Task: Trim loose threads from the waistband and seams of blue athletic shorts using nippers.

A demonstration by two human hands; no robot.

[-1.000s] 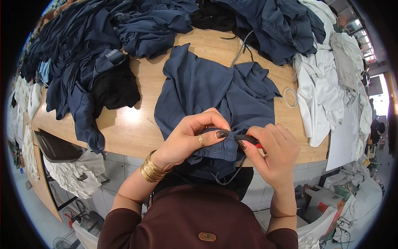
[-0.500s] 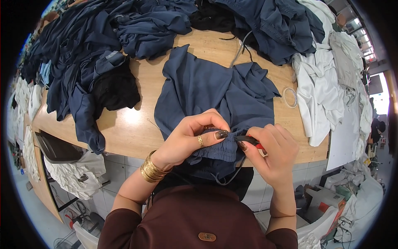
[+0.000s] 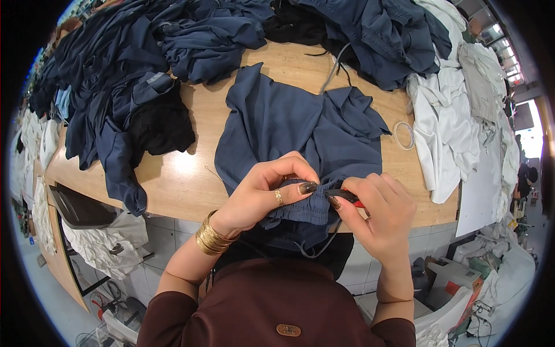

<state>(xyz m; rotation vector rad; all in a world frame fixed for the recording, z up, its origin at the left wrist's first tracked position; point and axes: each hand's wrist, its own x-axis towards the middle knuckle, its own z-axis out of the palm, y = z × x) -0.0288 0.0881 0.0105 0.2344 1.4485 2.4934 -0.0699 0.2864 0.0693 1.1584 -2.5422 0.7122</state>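
Navy blue fabric garment with a gathered elastic waistband [image 3: 300, 127]: spread flat on the light wooden worktable [image 3: 185, 173], waistband end hanging over the near edge. Left hand [image 3: 263, 194]: closed, thumb and forefinger pinching the gathered waistband. Right hand [image 3: 378, 214]: closed around a small red-handled thread snip [image 3: 350, 199], its dark tip touching the waistband just beside the left thumb. Heap of dark navy garments [image 3: 110, 87]: table's far and left side. White garments [image 3: 448, 127]: right side. Roll of clear tape [image 3: 404, 135]: near them.
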